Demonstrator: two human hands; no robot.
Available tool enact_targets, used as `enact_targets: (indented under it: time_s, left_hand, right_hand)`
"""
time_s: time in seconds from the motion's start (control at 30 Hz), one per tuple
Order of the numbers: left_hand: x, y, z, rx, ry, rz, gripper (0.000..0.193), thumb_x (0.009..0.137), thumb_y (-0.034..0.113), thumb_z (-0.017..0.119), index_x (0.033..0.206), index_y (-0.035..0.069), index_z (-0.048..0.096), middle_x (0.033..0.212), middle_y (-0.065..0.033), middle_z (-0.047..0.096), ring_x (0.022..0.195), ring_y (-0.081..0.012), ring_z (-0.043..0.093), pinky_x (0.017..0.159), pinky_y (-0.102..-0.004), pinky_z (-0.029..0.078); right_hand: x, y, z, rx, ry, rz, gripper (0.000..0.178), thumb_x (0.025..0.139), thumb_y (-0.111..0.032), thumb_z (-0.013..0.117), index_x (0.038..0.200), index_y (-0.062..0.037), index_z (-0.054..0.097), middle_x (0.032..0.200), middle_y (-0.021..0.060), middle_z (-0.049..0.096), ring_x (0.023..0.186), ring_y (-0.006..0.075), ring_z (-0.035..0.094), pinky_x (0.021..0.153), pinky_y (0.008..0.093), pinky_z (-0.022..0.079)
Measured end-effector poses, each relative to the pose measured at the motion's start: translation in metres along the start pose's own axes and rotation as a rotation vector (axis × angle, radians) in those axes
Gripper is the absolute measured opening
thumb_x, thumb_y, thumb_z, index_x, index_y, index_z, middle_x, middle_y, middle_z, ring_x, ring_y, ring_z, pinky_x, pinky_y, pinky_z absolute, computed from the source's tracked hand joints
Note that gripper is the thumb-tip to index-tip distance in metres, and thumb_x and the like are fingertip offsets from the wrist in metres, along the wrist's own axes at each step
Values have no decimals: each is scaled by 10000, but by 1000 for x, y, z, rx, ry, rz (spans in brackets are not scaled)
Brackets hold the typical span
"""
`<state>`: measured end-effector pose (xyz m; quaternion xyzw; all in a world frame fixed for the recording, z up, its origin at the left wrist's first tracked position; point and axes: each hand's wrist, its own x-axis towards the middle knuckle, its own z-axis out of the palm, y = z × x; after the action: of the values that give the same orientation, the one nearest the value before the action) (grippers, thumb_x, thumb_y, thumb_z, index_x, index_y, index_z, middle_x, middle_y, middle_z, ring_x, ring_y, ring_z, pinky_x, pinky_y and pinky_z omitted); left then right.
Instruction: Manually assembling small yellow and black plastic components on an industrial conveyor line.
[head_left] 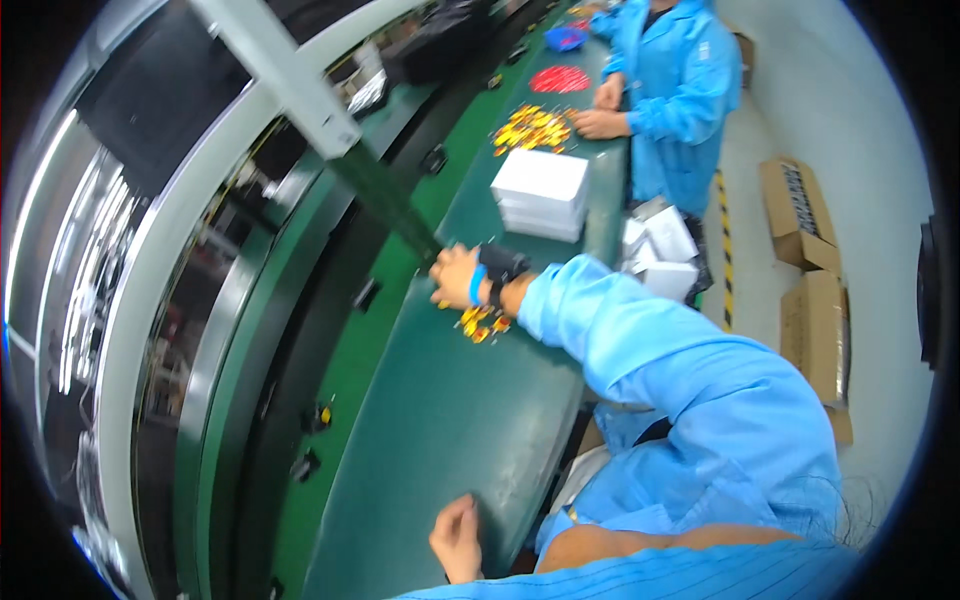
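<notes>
My right arm, in a blue sleeve, stretches far across the green worktable (430, 430). My right hand (456, 276) is down on the table's far-left edge, fingers curled and bent downward; what they hold, if anything, is hidden. Around its wrist are a blue band (478, 285) and a black strap. Beside and below that hand lies a small pile of yellow-and-orange pieces (483, 324). My left hand (457, 537) hovers or rests near the table's near end, fingers curled in together, with nothing visible in them.
A stack of white boxes (540, 195) stands beyond my right hand. Farther on are yellow pieces (530, 128), red pieces (560, 79) and a blue bowl (565, 39). A co-worker in blue (680, 100) works there. A post (380, 200) rises beside the green conveyor (345, 370). Cardboard boxes (815, 330) lie right.
</notes>
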<state>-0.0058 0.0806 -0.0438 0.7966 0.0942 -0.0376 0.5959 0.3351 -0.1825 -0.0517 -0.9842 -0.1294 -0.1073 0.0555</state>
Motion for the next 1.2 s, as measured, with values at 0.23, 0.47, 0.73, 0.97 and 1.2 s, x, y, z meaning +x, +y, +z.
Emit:
enact_targets:
  time_s: [0.23, 0.47, 0.73, 0.97, 1.2]
  left_hand:
    - [3, -28, 1, 127, 24, 398, 150, 808, 29, 626, 946, -18, 664, 969, -127, 653, 835, -175, 618, 722, -275, 489]
    - [16, -50, 0, 112, 12, 622, 137, 809, 9, 611, 933, -21, 662, 978, -133, 648, 837, -174, 616, 711, -272, 489]
    - [-4, 3, 19, 196, 133, 338, 103, 831, 5, 583, 895, -14, 661, 1001, -133, 639, 865, -181, 613, 684, -257, 493]
    - [-4, -2, 17, 148, 158, 327, 103, 850, 44, 597, 910, -15, 658, 1009, -114, 641, 849, -148, 614, 665, -230, 492]
    - [-3, 8, 26, -252, 158, 94, 127, 891, 83, 592, 966, -2, 649, 908, -76, 675, 741, -115, 621, 574, -209, 464]
  right_hand:
    - [-34, -7, 4, 111, 56, -148, 181, 713, -216, 673, 870, -125, 679, 945, 56, 587, 962, 266, 547, 743, 457, 469]
    - [-42, -8, -7, 85, 115, -167, 165, 634, -65, 645, 793, -95, 674, 859, 52, 610, 869, 267, 596, 743, 419, 470]
    - [-52, 8, -34, 330, 66, -148, 287, 671, -11, 603, 937, -76, 689, 959, 132, 652, 885, 340, 618, 795, 414, 497]
    - [-51, 8, -41, 892, 221, -54, 187, 783, -30, 578, 939, -31, 681, 829, 125, 693, 788, 250, 672, 728, 344, 529]
    - [-100, -20, -80, 1698, -73, 83, 180, 847, 23, 540, 1003, 80, 612, 897, 153, 668, 787, 191, 668, 739, 288, 545]
